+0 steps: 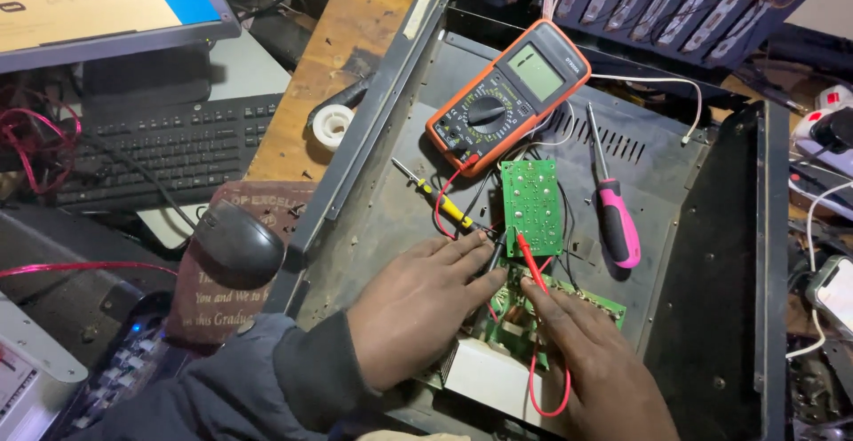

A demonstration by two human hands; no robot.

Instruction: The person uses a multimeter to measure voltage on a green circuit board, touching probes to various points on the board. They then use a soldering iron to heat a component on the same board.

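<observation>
My left hand (418,303) pinches a black test probe (498,250) against a green circuit board (531,206) inside an open metal chassis (657,174). My right hand (591,361) grips a red test probe (531,259), its tip on the same board's lower edge. A second green board (586,303) lies partly under both hands. Red and black leads run from the probes up to an orange multimeter (506,95) resting at the chassis back.
A pink-handled screwdriver (615,219) lies right of the board, a yellow-handled one (440,199) left of it. A black mouse (235,244), keyboard (169,148), monitor (98,6) and tape roll (333,124) sit to the left. Cables and a phone (835,290) crowd the right.
</observation>
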